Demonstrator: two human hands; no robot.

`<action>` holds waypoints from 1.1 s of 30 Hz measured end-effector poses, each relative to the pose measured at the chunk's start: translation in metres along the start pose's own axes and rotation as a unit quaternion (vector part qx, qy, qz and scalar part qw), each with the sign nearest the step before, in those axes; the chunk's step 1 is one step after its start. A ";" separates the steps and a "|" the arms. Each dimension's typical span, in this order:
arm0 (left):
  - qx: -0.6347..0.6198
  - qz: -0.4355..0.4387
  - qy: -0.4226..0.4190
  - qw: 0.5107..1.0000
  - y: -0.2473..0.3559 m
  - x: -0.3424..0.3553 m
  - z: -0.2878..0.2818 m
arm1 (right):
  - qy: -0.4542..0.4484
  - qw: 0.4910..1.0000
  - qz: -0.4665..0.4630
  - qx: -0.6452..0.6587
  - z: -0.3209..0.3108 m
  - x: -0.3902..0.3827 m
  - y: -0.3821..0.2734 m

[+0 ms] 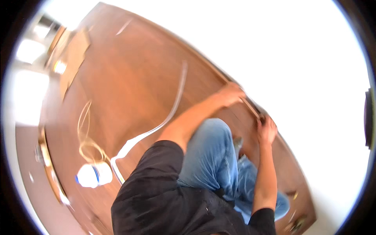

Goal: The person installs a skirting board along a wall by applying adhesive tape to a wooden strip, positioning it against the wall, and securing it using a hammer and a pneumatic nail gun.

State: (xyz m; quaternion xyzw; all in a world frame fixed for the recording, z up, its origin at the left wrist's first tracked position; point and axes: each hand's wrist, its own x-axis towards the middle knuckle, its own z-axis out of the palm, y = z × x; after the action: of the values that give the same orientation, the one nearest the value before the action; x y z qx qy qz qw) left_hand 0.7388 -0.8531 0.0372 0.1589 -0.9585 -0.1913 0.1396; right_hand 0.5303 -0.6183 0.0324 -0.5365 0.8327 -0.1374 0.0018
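Observation:
A narrow brown trim strip (pixel 251 107) runs along the foot of the white wall, where it meets the brown wood floor. My left hand (pixel 232 94) reaches across my bent knee, its fingers closed over the strip against the wall. Nearer to me, my right hand (pixel 267 129) grips the same strip, fingers curled at a dark spot by the wall. Motion blur softens the fingertips, and the strip's underside is hidden.
A long whitish flexible strip (pixel 156 127) curves over the floor (pixel 133 78) to my left. Beyond it lie a white bottle with a blue band (pixel 94 175) and a loop of thin tan cord (pixel 87 145). Flat cardboard (pixel 75 58) lies at far left. Small items (pixel 297 224) sit lower right.

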 end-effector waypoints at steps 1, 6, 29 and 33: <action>-0.055 0.027 0.058 0.996 -0.010 -0.017 0.011 | -0.014 0.999 -0.042 -0.026 -0.012 -0.002 -0.016; -0.051 -0.002 0.008 0.999 -0.017 -0.023 0.029 | -0.020 0.995 -0.065 -0.072 -0.004 0.000 -0.018; -0.058 -0.037 0.026 0.997 -0.013 -0.008 0.017 | 0.004 1.000 -0.029 0.000 0.003 0.008 -0.017; -0.034 -0.026 0.027 0.999 -0.006 -0.004 0.014 | 0.043 0.998 -0.039 0.035 0.003 0.008 -0.011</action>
State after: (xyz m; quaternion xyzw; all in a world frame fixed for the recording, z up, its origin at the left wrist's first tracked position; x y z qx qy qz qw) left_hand 0.7394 -0.8527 0.0216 0.1840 -0.9427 -0.2234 0.1659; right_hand 0.5373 -0.6304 0.0335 -0.5619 0.8050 -0.1892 -0.0206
